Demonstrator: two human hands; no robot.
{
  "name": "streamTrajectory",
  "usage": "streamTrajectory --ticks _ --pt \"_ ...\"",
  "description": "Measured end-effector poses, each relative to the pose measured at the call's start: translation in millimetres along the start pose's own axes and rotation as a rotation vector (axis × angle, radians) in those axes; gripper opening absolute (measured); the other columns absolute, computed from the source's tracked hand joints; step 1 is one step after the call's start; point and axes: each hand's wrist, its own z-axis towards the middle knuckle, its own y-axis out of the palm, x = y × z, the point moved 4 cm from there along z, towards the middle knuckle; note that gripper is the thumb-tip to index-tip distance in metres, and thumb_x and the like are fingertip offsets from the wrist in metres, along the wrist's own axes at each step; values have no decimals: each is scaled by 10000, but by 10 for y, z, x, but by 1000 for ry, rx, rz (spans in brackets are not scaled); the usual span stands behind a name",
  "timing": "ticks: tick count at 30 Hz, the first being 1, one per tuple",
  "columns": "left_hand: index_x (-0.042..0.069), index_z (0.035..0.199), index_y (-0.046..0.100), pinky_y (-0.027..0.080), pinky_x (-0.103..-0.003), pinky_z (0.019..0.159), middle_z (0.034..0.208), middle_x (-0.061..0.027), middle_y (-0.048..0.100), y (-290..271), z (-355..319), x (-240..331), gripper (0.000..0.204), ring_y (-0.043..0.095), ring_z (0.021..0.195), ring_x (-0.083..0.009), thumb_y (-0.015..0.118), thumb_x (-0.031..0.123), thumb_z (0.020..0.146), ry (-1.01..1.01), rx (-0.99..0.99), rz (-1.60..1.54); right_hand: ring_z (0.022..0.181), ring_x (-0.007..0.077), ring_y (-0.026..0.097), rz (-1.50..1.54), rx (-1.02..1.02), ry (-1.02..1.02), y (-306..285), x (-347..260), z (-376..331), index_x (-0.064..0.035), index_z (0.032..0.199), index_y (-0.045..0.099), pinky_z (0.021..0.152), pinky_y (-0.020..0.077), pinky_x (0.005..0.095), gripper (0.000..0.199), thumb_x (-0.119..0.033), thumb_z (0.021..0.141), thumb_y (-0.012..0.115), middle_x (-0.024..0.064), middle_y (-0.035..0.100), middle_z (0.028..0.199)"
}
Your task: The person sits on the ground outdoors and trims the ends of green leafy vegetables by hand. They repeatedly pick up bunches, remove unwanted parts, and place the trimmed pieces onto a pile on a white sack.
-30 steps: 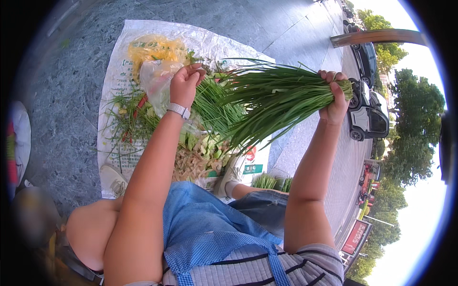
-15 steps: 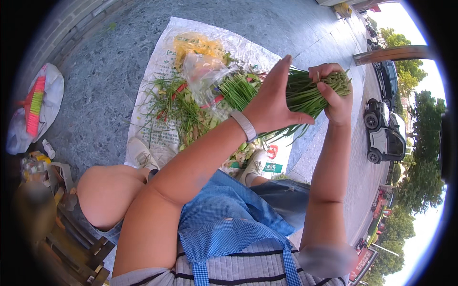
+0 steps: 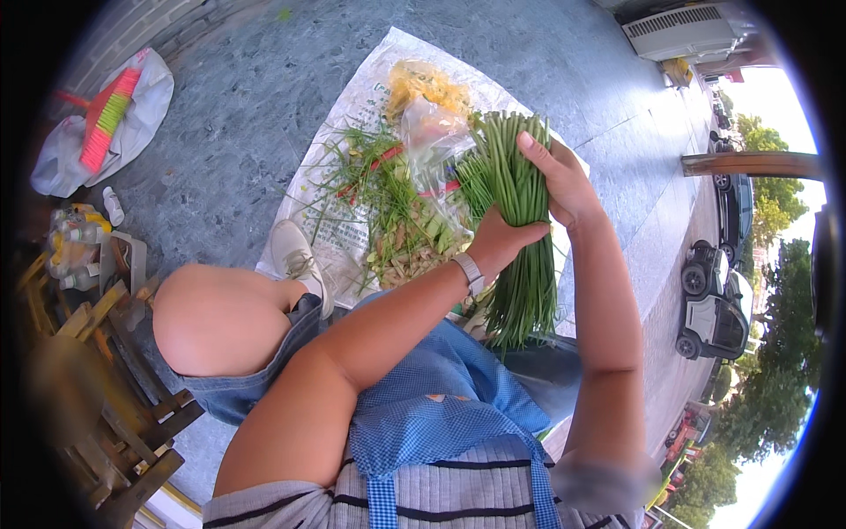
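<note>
- far left: a pink-and-green brush head (image 3: 110, 123) on a white plastic bag (image 3: 62, 163); below, clear bottles (image 3: 81, 234) near wooden slats (image 3: 145, 485).
- left of centre: a bare knee (image 3: 220, 317) and a pale shoe (image 3: 295, 256), the latter at the edge of a white sheet (image 3: 401, 46) spread on the grey floor (image 3: 238, 132); the sheet bears rows of green print, too small to make out here.
- on the sheet: yellow plastic (image 3: 427, 88), a clear bag (image 3: 436, 145), loose green trimmings (image 3: 344, 176) and pale peelings (image 3: 414, 260).
- centre: left hand (image 3: 505, 242), its forearm slanting up and rightward, a pale-banded watch (image 3: 470, 271) at the wrist; the hand grips the bundle's middle, thumb across the stalks.
- right of centre: green bundle (image 3: 523, 198), held above the sheet's right part, cut ends uppermost, leaves hanging downward.
- beside it: right hand (image 3: 568, 185), forearm rising steeply, curled about the bundle's upper right side, thumb over the stalks.
- far right: a white-and-black car (image 3: 714, 309) before trees (image 3: 775, 353).
</note>
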Motion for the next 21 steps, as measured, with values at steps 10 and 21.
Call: streamTrajectory --ticks 10,21 --pt "25 1062 600 540 -417 822 968 -122 673 -1106 119 -63 359 663 855 -259 615 325 867 -242 225 -580 864 180 678 -36 -134 507 186 1035 -280 -26 1237 560 764 563 315 557 -506 962 494 102 667 1101" --pt "21 1095 618 542 -452 847 1002 -149 685 -2617 -339 -741 474 665 877 -316 469 425 897 -528 467 -327 748 179 673 -46 -515 609 957 1811 357 -22 1008 690 679 549 325 445 -428 824 691 82 703 912"
